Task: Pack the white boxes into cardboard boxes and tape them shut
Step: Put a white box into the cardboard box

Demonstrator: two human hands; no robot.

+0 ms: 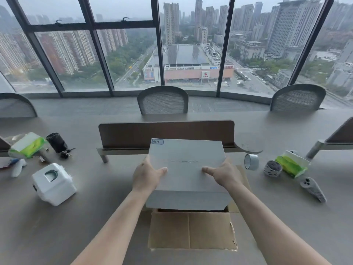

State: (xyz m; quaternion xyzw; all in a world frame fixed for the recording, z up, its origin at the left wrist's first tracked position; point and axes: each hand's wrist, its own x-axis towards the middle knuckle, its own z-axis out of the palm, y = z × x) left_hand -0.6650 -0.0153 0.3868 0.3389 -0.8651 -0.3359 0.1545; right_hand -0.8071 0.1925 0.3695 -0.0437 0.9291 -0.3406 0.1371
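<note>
A large white box [186,167] with a small handwritten label at its far left corner sits over the mouth of an open cardboard box [191,230], whose near flap lies folded out toward me. My left hand [147,176] grips the white box's left side, thumb lying on its top. My right hand [225,175] grips the right side the same way. Most of the cardboard box is hidden under the white box. A roll of tape [251,162] stands on edge to the right.
A white foam block [53,183] lies on the table at the left, with a tissue pack [27,145], a black cylinder [56,142] and keys behind it. To the right are a small bowl [272,168], another tissue pack [292,165] and a grey controller [313,189]. A desk divider [166,133] stands behind.
</note>
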